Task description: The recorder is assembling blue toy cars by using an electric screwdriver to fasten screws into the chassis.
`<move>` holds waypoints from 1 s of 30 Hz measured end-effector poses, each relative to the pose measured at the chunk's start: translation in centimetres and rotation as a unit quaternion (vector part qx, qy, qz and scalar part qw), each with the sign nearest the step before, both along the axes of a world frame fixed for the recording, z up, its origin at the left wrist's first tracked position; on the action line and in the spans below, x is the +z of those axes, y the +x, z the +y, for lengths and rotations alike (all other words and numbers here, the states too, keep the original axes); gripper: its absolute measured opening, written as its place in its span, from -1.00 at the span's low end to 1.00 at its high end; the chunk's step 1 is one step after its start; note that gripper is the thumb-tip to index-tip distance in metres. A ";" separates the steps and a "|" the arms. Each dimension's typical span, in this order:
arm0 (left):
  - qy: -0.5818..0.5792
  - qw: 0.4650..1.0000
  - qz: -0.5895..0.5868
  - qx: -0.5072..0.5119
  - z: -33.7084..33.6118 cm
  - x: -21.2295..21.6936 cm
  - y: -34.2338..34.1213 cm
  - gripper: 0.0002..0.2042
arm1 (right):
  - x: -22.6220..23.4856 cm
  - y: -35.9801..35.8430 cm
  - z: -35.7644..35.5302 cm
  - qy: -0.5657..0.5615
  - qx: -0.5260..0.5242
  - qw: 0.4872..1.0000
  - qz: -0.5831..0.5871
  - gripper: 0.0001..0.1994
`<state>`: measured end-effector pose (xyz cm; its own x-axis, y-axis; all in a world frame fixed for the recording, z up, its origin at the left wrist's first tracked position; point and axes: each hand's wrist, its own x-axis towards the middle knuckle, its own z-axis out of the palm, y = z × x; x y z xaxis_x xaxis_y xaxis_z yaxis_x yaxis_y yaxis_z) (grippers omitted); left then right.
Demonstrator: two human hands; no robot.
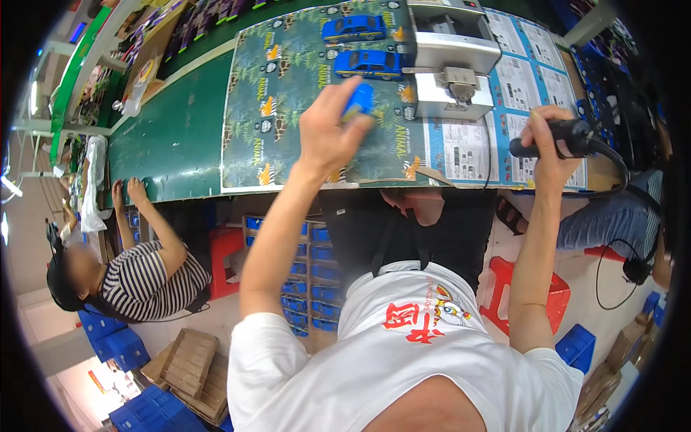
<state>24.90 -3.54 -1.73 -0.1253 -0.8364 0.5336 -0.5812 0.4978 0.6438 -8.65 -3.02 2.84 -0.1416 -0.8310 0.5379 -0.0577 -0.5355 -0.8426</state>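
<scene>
Work looking unfinished: left hand (328, 135) gripping blue toy car (362, 99), right hand (551, 158) gripping black cylindrical tool (574, 134); two blue toy sedans (368, 64) lying beyond, status unclear.

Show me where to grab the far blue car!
Probably pinch the far car by the middle of its long sides, from above and left. It lies lengthwise left to right; a metal machine is near its right end, another car just nearer.

a loose white t-shirt (360, 367) has short sleeves (263, 353), bold red lettering (403, 315) and, just right of it, a small multicoloured cartoon print (452, 306). black clothing (461, 230) and dark straps (381, 248) show beyond its far hem. left hand (324, 129) and right hand (553, 147) are bare.
</scene>
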 end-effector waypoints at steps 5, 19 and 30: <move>0.007 0.888 -0.447 -0.105 -0.4 0.4 5.0 -0.17 | -0.6 -0.8 0.0 0.005 -0.015 1.000 0.001 -0.93; -0.142 0.974 -0.175 -0.028 5.9 -1.4 2.5 -0.60 | -1.7 -2.5 0.0 0.014 0.014 0.999 -0.030 -0.90; 0.140 0.957 0.173 -0.186 -4.6 -1.6 -29.5 -0.65 | 1.8 -6.5 6.6 0.078 0.028 0.990 -0.111 -0.86</move>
